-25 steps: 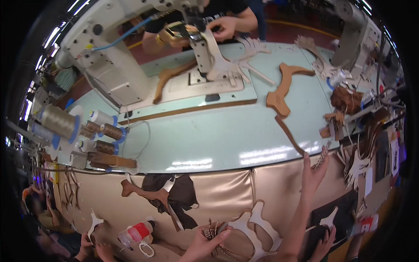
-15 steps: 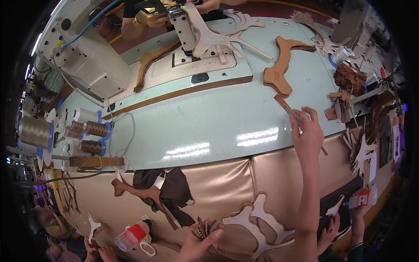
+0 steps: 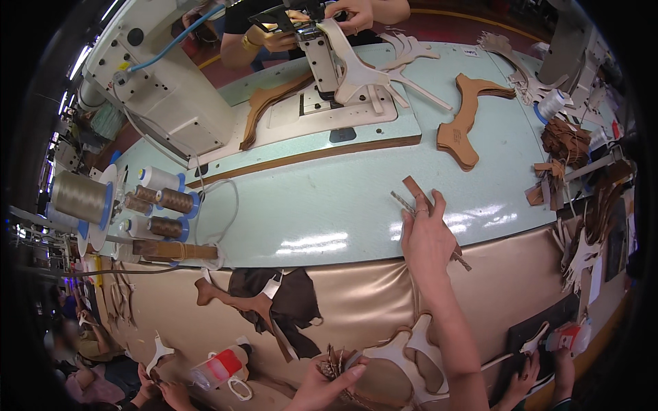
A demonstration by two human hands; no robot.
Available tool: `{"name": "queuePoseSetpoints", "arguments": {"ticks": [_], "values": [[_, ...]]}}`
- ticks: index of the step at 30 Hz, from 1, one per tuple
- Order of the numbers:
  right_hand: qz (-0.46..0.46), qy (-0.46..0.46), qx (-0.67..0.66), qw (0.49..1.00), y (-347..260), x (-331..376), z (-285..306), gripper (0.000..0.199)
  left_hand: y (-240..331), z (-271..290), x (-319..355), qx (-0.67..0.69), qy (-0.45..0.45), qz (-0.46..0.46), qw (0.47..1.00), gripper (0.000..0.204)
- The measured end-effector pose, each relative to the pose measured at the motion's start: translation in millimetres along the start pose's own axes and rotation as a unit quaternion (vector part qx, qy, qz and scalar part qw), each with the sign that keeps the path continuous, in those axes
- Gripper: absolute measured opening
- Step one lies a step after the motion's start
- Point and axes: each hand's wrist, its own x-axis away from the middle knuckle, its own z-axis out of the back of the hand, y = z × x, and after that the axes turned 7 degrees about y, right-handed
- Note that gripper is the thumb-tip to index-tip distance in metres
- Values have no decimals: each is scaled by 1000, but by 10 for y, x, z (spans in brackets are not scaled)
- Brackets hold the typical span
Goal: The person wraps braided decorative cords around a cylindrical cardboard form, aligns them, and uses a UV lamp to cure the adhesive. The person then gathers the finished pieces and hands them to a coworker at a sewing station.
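Near the table's front edge, my right hand (image 3: 430, 240) pinches a flat brown leather strip (image 3: 414, 185). A thinner braided-looking strip (image 3: 401, 200) sticks out beside it, and a tail shows past my wrist. Low in the picture, my left hand (image 3: 322, 389) is closed around a bunch of narrow brown strips (image 3: 334, 364) with their ends pointing up. White branching pieces with brown edges (image 3: 389, 355) lie just right of my left hand. Beyond my right hand, a stack of tan leather cutouts (image 3: 458, 133) rests on the pale green table (image 3: 329, 198).
A sewing machine (image 3: 171, 89) stands at the back left, a co-worker's hands (image 3: 353, 15) behind it. Thread spools (image 3: 159, 179) crowd the left. A bottle with a red label (image 3: 223, 366) lies lower left. At lower right, another person's hands (image 3: 524, 380) work near a glue bottle (image 3: 570, 337).
My right hand has drawn back toward me and to the left, strips still in it. My left hand stays low with its bunch. The whole view has shifted slightly.
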Motion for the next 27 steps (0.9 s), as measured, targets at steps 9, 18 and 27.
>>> {"name": "queuePoseSetpoints", "arguments": {"ticks": [9,18,27], "values": [[-83,-109,-537,832,-210,156,1181,17,-29,114,20,87,44,-6,995,16],[147,-523,-725,424,-803,926,1854,32,331,275,-153,-12,26,-151,988,47],[205,-643,-666,318,-941,941,2075,71,706,141,-172,47,-40,-143,988,44]]}}
